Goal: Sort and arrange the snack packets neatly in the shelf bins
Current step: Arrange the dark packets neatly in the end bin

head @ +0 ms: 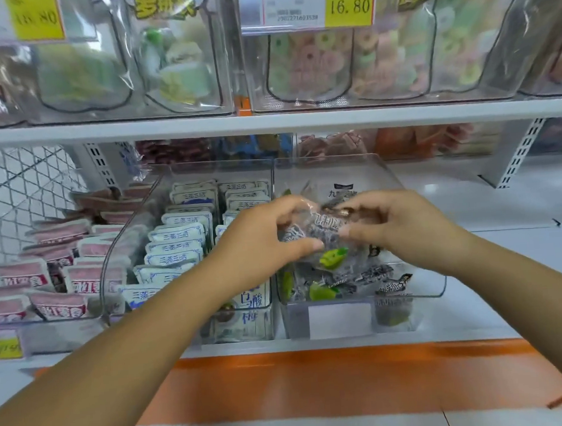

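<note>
Okay, my left hand (268, 238) and right hand (402, 224) both pinch the dark packet bundle (324, 231), one at each end. Its long axis runs left-right, just above the right clear bin (424, 286).

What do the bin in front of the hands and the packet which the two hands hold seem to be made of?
Bin: rigid clear plastic with a glossy finish, as it looks; the loose packets inside show through its walls, and its edges catch the light. Snack packet: probably thin, soft plastic film, partly clear with dark print; it looks wrinkled and shiny.
</note>
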Demonstrator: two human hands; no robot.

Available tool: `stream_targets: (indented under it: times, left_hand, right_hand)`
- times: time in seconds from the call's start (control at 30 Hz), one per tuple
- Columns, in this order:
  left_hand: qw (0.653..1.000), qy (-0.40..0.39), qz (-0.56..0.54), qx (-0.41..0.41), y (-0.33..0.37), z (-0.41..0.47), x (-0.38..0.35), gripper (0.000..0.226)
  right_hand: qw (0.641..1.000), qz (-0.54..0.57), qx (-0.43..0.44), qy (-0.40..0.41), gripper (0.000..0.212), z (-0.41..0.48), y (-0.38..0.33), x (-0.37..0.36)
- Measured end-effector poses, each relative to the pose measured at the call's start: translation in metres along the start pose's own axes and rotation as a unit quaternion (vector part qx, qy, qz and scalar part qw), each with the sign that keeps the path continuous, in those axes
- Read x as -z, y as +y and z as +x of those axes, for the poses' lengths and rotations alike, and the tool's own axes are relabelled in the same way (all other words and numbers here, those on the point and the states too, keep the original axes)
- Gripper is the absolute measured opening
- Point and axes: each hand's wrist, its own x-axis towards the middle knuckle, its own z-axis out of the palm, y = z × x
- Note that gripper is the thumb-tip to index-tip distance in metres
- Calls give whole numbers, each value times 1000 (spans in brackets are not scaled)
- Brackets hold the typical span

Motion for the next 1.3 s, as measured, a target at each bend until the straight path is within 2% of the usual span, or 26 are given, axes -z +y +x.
stream_targets:
  times: [0.07,0.1,0.2,0.27,0.4,0.47,0.57,0.63,0.7,0.8,0.9,1.03,1.13,1.23,1.3]
  left_hand:
    - [994,73,-77,28,-1,-2,1,30]
    - [987,105,-114,34,-1,-2,3,28]
    - [970,158,-183,36,0,-2,10,27]
    - [964,158,-210,35,1,-3,19,28]
    - [972,152,-177,37,-10,-14,37,31]
    - [973,144,-174,53,-18,-23,41,32]
    - [972,134,-179,71,-23,-34,44,33]
    - [973,131,-174,71,-23,-38,46,33]
    - [972,133,-181,72,-23,-40,48,32]
    - [968,143,-187,88,-26,-42,49,31]
    - [965,145,-192,105,-25,-45,51,34]
    - [965,137,-199,106,-24,-47,50,44]
    - [968,127,-195,96,-19,-42,43,39]
    - [982,111,-138,59,-3,-32,32,29]
    - [993,82,-77,26,10,-23,24,28]
  right_hand:
    - [999,35,-23,-18,45,5,-1,10]
    - [998,44,-31,-32,46,6,-2,17]
    - [996,-45,-19,-69,17,3,-1,24]
    - [989,-110,-6,-99,13,2,-1,13]
    - [975,-160,18,-156,18,16,-1,-19]
    - [966,-179,10,-186,32,22,2,-34]
    - [950,-226,-14,-215,66,27,4,-51]
    - [952,-222,-23,-211,75,29,2,-57]
    - [953,-214,-35,-211,75,31,0,-59]
    - [953,-208,-51,-215,60,33,3,-57]
    - [968,-155,-60,-186,55,34,10,-42]
    - [988,-124,-59,-67,53,37,18,-11]
    - [989,-114,-55,-76,42,35,21,-7]
    - [997,-57,-40,-31,21,33,25,-6]
    - [999,-48,-22,7,26,31,27,-2]
